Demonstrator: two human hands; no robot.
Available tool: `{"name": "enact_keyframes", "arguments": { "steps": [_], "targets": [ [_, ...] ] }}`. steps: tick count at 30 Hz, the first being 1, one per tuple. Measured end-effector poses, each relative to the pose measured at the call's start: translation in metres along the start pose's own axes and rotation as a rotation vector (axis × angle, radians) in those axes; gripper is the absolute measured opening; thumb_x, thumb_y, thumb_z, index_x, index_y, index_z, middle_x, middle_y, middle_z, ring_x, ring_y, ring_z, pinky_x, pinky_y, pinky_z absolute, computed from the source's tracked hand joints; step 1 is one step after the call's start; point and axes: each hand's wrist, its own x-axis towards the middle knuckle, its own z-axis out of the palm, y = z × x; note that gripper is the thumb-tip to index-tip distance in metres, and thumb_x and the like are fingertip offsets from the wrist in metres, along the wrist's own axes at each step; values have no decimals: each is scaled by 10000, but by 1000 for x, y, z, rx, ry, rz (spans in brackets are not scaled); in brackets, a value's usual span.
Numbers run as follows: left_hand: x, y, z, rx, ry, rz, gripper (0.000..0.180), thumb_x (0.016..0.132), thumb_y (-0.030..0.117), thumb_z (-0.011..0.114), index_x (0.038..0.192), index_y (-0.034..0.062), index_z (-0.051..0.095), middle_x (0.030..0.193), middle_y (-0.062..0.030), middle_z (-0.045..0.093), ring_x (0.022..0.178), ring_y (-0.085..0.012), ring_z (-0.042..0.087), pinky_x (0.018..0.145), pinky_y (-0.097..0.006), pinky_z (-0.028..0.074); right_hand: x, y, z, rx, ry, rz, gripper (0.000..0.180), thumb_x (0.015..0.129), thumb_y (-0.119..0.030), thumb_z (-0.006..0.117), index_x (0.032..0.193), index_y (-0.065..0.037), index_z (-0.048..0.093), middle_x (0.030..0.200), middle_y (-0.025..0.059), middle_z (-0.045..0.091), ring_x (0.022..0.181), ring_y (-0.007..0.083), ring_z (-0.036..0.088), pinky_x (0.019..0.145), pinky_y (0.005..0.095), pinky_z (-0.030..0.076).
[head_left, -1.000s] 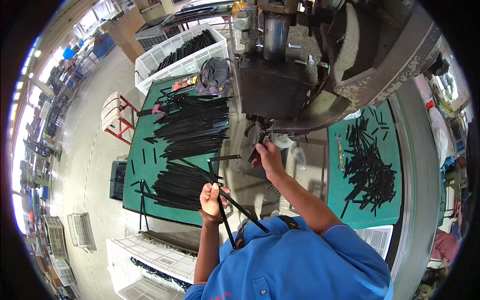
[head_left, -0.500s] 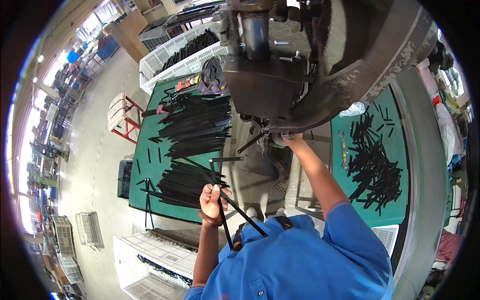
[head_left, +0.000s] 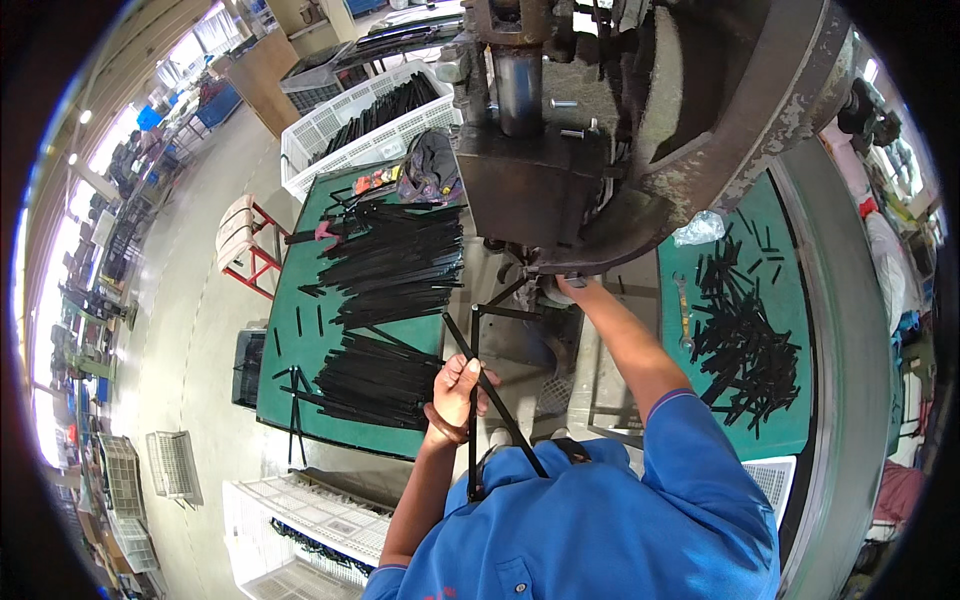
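My left hand (head_left: 458, 392) is closed on black flat strips (head_left: 515, 432), in front of my body. Two long strips cross at the fingers, and a shorter one juts right from the upper end of one of them. My right hand (head_left: 572, 288) reaches under the head of a large dark press (head_left: 530, 190); its fingers are mostly hidden there, so their hold cannot be made out. Just left of that hand, another black strip (head_left: 503, 291) sticks out slantwise beneath the press.
Long black strips (head_left: 390, 260) lie stacked on the green table (head_left: 285, 395) at left, near a pink-headed hammer (head_left: 326, 231). Short black pieces (head_left: 745, 350) and a wrench (head_left: 684, 310) lie on the right green table (head_left: 790, 425). White crates (head_left: 300, 150) stand behind and near left.
My left hand has moved right and slightly up toward the press, carrying the strips. The right hand stays under the press head.
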Motion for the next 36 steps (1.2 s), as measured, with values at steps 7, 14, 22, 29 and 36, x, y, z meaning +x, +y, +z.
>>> {"name": "enact_keyframes", "arguments": {
  "steps": [7, 14, 22, 29, 36],
  "targets": [
    [6, -4, -4, -10, -39, -18, 142, 929, 180, 479, 835, 74, 495, 700, -99, 616, 401, -96, 443, 367, -215, 350, 5, 17, -10, 1309, -52, 605, 312, 810, -136, 640, 1082, -19, 543, 1044, 48, 580, 963, 209, 549, 822, 345, 440],
    [14, -7, -8, -8, -68, -55, 139, 933, 172, 470, 828, 83, 489, 716, -92, 614, 402, -90, 433, 365, -215, 343, -46, -82, -61, 1203, -263, 305, 149, 855, -202, 620, 892, -58, 598, 753, 16, 603, 686, 102, 571, 645, 240, 468],
    [21, -2, 2, 23, -133, -107, 123, 933, 171, 458, 862, 72, 470, 720, -77, 612, 407, -72, 433, 360, -202, 330, -33, -129, -77, 1017, -206, 432, 151, 820, -212, 654, 796, -92, 566, 656, -28, 546, 572, 67, 499, 530, 236, 391],
    [40, -4, 26, -14, -277, -125, 144, 936, 210, 470, 904, 70, 470, 716, -67, 606, 391, -51, 434, 347, -168, 316, -28, -120, -79, 1351, -308, 586, 120, 755, -104, 693, 820, -87, 594, 778, -9, 591, 696, 98, 555, 584, 233, 417],
    [38, -8, 21, -13, -310, -152, 153, 934, 227, 480, 905, 77, 485, 715, -70, 606, 389, -57, 430, 353, -168, 320, -32, -127, -76, 1266, -246, 553, 124, 764, -158, 702, 778, -110, 589, 742, -29, 570, 675, 75, 528, 595, 218, 402]
  ]
}}
